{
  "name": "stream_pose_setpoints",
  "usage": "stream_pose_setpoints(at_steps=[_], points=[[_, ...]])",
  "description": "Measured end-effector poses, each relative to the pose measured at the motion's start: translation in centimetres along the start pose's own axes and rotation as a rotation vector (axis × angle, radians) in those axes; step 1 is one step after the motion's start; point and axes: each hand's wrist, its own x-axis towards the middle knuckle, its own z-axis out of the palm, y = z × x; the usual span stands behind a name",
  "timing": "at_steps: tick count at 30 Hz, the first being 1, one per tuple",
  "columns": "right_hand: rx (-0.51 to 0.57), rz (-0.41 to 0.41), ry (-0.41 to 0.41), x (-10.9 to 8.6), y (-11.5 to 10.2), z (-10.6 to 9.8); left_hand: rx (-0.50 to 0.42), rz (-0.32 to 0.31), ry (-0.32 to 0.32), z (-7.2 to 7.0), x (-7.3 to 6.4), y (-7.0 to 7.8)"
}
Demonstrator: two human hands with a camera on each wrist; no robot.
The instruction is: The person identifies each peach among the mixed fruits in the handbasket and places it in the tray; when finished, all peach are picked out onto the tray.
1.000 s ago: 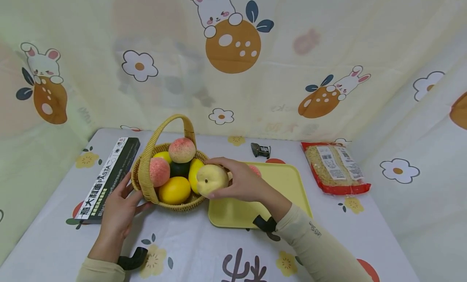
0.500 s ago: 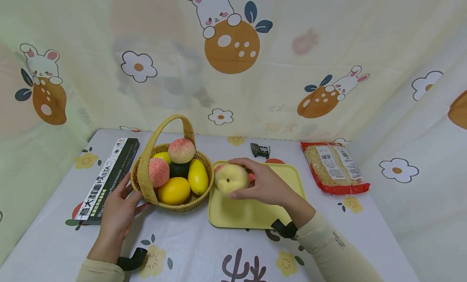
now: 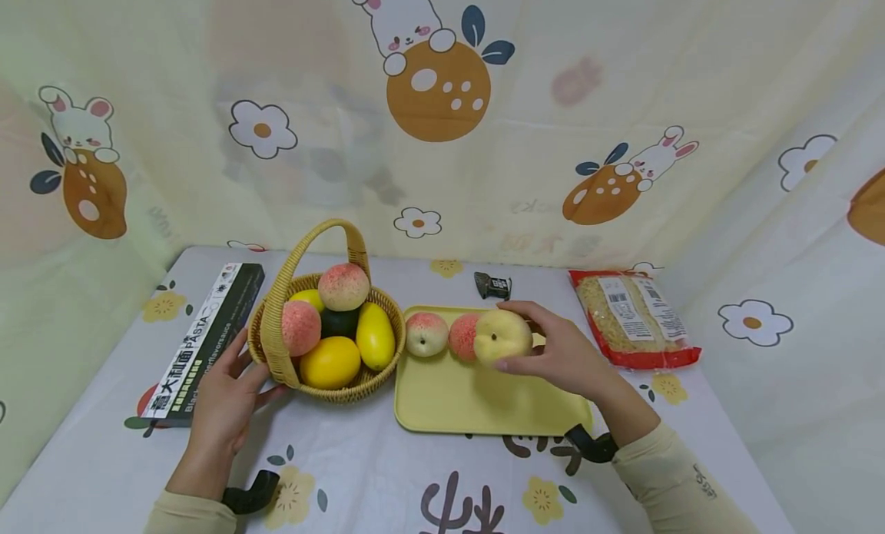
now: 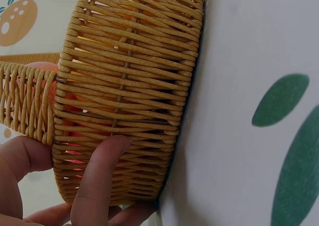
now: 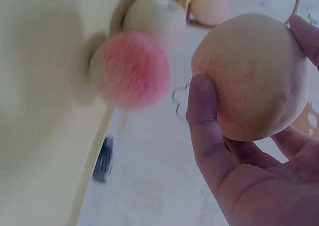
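With our right hand (image 3: 563,353) we are gripping a yellow peach (image 3: 501,336) over the tray (image 3: 477,405), near two redder peaches (image 3: 462,339); our left hand (image 3: 224,399) is holding the basket (image 3: 346,393) by its side.

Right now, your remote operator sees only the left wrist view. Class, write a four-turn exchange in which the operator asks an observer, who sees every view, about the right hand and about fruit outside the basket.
Operator: I see the left hand touching the basket, but no right hand. What is it doing?

Observer: The right hand holds a pale peach in its fingers.

Operator: Is any other fruit outside the basket?

Observer: Yes, a whitish peach and a redder peach rest on the yellow tray.
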Motion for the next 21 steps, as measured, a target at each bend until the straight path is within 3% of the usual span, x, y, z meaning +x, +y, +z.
stream_pose_setpoints(at_steps=[7,21], points=[[-0.033,0.081,0.046,-0.9,1.6,-1.6,-0.005,0.002,-0.006,0.0,0.0,0.1],[-0.152,0.196,0.063,-0.7,4.8,-2.2,-0.005,-0.006,-0.001,0.0,0.1,0.1]])
